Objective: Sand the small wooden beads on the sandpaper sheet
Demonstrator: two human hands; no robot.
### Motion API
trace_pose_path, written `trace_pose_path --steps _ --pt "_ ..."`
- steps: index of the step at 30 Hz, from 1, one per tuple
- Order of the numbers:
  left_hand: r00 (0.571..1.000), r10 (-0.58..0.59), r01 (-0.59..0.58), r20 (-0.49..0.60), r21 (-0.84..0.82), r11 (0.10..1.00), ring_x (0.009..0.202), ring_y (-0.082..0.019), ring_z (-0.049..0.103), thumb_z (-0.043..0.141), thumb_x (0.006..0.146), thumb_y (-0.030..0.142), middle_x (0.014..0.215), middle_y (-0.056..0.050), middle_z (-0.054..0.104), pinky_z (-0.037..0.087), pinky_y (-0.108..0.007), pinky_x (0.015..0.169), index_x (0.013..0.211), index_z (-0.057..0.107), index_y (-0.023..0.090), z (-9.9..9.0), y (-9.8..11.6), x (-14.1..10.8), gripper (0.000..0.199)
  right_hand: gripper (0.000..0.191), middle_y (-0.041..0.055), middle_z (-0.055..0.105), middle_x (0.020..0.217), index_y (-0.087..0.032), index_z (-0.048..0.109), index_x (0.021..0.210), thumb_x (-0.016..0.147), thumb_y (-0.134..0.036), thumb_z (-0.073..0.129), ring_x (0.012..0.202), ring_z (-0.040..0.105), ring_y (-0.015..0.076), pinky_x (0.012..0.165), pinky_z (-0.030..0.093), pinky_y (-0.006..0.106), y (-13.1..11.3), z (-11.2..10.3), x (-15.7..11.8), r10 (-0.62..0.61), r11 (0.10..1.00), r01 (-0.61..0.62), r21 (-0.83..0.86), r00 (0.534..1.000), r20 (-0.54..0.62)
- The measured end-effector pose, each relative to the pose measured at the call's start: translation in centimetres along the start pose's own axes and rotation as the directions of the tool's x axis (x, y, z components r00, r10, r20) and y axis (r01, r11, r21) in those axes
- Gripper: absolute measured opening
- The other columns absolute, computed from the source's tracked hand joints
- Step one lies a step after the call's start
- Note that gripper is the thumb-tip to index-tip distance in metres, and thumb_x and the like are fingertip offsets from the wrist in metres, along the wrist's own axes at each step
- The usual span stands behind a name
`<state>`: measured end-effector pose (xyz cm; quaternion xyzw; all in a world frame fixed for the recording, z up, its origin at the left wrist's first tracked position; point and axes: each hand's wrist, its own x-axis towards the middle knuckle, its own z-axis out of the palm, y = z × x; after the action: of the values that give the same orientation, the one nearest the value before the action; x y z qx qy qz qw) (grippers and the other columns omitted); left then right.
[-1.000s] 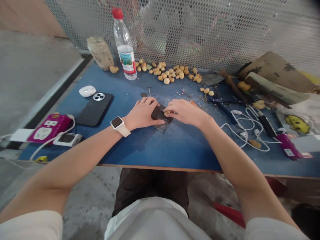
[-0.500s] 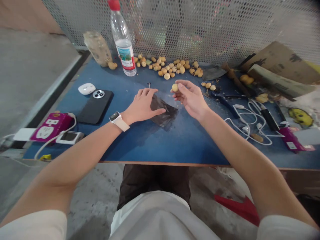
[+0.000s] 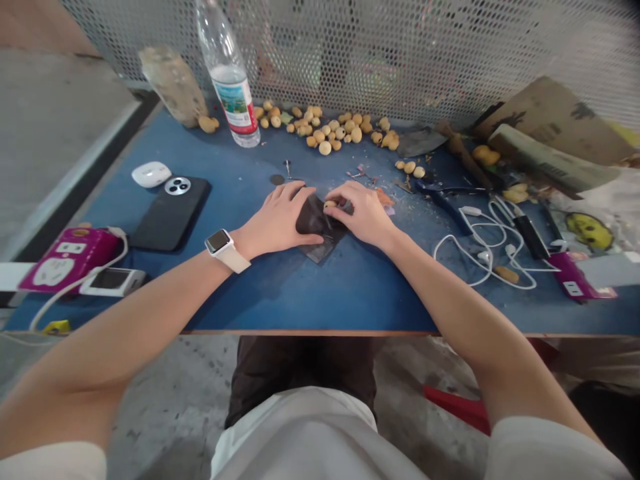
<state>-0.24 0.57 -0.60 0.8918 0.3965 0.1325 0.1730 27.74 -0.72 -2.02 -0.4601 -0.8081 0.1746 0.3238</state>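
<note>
Free room on the near middle tabletop [image 3: 320, 300], obstacles to either side: black phone [image 3: 170, 217] left, white cables [image 3: 470, 211] right.

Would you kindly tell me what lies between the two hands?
In the head view, a dark sheet lies between left hand and right hand, which pinches a small tan piece.

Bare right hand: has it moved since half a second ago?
Yes: the right hand moved leftward and toward the person, judged against the heaped tan round pieces.

The sheet [image 3: 326, 230] is black, the tabletop [image 3: 320, 297] blue.
</note>
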Motion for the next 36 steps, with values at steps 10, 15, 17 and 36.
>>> trace_pose_path --steps 10,15,17,36 --pt "0.998 -0.012 0.011 0.061 0.010 1.000 0.180 -0.055 0.039 0.086 0.097 0.089 0.191 -0.025 0.047 0.034 -0.073 0.150 0.179 0.063 0.021 -0.1 -0.4 0.3 0.110 0.016 0.0099 0.077 0.110 -0.023 0.082 0.115 0.118 -0.038 0.077 0.104 0.071 0.0302 0.103 0.058 0.047 -1.1 -1.0 0.1 -0.078 0.989 0.107 -0.100 0.962 0.263" --pt "0.999 0.013 -0.015 0.051 0.036 0.999 0.178 -0.055 0.042 0.086 0.097 0.087 0.189 -0.027 0.049 0.034 -0.074 0.149 0.178 0.065 0.019 0.1 -0.5 0.4 0.108 0.014 0.0136 0.077 0.117 -0.023 0.081 0.114 0.120 -0.032 0.073 0.118 0.072 0.0348 0.110 0.058 0.051 -1.2 -0.2 0.8 -0.026 0.978 0.056 -0.203 0.988 0.149" --pt "0.999 0.010 -0.012 0.047 0.042 0.999 0.178 -0.055 0.042 0.086 0.098 0.086 0.189 -0.029 0.049 0.034 -0.074 0.149 0.178 0.065 0.016 0.1 -0.5 0.4 0.108 0.011 0.0104 0.077 0.111 -0.023 0.081 0.112 0.117 -0.032 0.078 0.108 0.073 0.0316 0.105 0.058 0.048 -1.5 -0.6 0.5 -0.044 0.983 0.079 -0.164 0.977 0.207" --pt "0.999 0.028 -0.029 0.017 0.038 0.999 0.175 -0.056 0.043 0.090 0.096 0.081 0.184 -0.027 0.053 0.033 -0.074 0.149 0.173 0.070 0.016 0.7 -0.5 0.7 0.103 0.009 0.0130 0.080 0.117 -0.025 0.079 0.112 0.115 -0.033 0.078 0.113 0.073 0.0349 0.108 0.059 0.052 -0.6 -0.3 0.8 -0.061 0.983 0.086 -0.163 0.986 0.153"
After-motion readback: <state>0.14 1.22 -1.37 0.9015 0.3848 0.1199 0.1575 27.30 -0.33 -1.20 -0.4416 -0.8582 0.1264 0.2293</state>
